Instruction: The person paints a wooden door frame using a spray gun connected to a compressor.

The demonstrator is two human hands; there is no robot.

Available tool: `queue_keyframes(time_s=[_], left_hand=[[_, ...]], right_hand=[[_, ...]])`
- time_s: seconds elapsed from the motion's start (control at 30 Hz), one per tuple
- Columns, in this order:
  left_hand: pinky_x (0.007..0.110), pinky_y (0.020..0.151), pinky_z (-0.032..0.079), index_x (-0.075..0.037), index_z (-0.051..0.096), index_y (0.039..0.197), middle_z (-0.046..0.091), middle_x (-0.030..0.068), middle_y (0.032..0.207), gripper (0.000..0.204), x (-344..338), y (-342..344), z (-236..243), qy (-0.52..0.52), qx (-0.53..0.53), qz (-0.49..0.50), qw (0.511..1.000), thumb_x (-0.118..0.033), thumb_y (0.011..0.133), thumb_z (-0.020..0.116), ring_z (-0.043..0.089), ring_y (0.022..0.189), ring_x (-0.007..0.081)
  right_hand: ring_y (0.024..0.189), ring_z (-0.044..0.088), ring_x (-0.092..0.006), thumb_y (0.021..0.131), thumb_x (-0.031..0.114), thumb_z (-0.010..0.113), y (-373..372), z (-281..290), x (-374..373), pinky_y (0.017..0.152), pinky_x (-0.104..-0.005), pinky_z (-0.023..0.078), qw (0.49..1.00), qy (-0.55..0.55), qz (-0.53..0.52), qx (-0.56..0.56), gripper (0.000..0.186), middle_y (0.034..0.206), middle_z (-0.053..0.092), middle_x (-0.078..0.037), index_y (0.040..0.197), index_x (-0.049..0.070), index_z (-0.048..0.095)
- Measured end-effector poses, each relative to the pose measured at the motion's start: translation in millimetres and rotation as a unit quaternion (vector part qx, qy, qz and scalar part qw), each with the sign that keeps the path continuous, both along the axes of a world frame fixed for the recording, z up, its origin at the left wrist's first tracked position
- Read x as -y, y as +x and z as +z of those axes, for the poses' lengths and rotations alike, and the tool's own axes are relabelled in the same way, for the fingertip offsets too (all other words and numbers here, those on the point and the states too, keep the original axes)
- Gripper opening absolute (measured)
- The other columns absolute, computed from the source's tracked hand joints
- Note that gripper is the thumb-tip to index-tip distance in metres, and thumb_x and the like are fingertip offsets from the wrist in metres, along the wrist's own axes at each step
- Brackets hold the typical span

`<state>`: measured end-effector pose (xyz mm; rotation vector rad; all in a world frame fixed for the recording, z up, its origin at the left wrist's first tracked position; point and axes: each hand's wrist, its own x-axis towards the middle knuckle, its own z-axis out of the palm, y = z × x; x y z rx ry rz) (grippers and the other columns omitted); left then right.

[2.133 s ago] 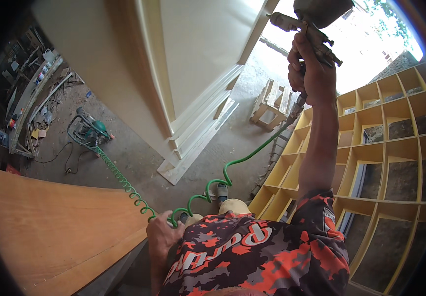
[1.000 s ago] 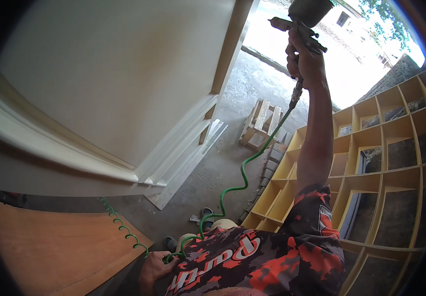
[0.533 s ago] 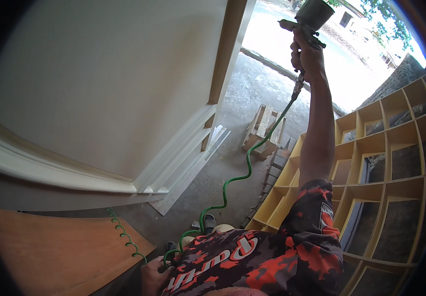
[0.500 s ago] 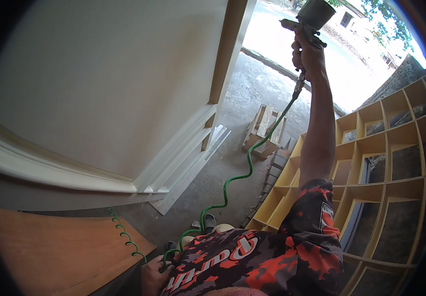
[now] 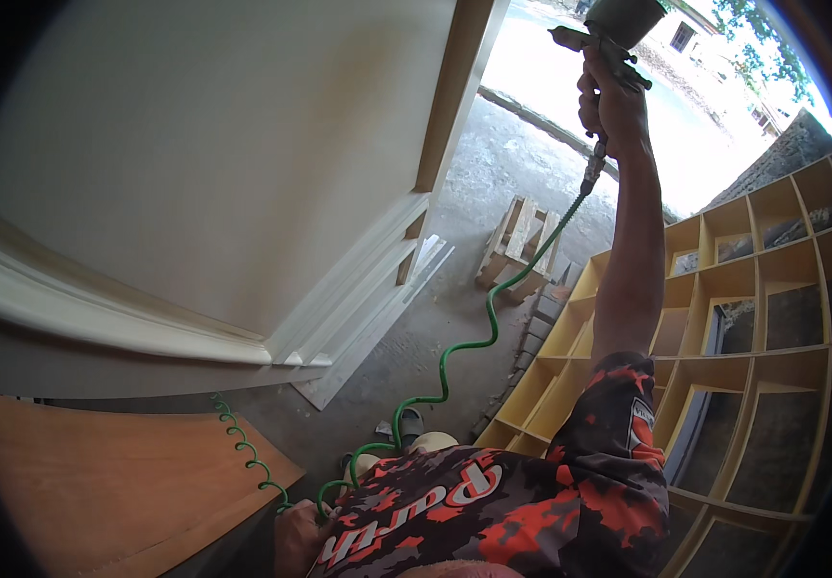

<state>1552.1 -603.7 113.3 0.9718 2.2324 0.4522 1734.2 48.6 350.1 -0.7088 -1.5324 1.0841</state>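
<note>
High at the upper right, my right hand (image 5: 612,104) is wrapped round the grip of a paint spray gun (image 5: 597,44). A grey cup (image 5: 625,19) sits on top of the gun, partly cut off by the picture's edge. The nozzle points left, toward a large off-white panelled cabinet (image 5: 213,144). From the grip's lower end a green coiled air hose (image 5: 493,313) runs down to my body. Low in the picture, my left hand (image 5: 298,539) is closed round the hose near my waist.
A yellowish wooden grid shelf (image 5: 753,356) stands close on my right. On the floor are a small wooden crate (image 5: 520,252), a pale board (image 5: 377,328) by the cabinet and bricks (image 5: 536,332). A brown plywood sheet (image 5: 98,482) lies at lower left. Bright open ground is beyond.
The spray gun and my right hand have shifted slightly right. The view has moved a little, and my left hand stays on the hose.
</note>
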Motion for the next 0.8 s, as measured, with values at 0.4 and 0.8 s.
queue_keyframes(time_s=[0.4, 0.8], left_hand=[[0.046, 0.072, 0.055, -0.006, 0.08, 0.088, 0.075, 0.0217, 0.091, 0.038, 57.8, -24.3, 7.7, -0.058, 0.021, -0.007, 0.998, -0.044, 0.089, 0.078, 0.074, 0.081, 0.0384], [0.049, 0.076, 0.054, -0.006, 0.077, 0.086, 0.07, 0.0197, 0.087, 0.034, 140.1, -39.3, -9.1, -0.021, -0.006, 0.009, 1.0, -0.04, 0.09, 0.078, 0.071, 0.085, 0.041]], right_hand=[[0.035, 0.034, -0.0072, 0.106, 0.042, 0.067, -30.0, -8.2, 121.8, 0.037, -0.0288, 0.024, 0.998, 0.014, 0.041, 0.043, 0.042, 0.052, 0.043, 0.003, 0.078, 0.011, 0.059], [0.035, 0.035, -0.0085, 0.108, 0.037, 0.064, -61.9, -8.8, 244.1, 0.036, -0.0294, 0.025, 0.996, -0.005, 0.093, 0.019, 0.042, 0.054, 0.044, 0.002, 0.078, 0.009, 0.056]])
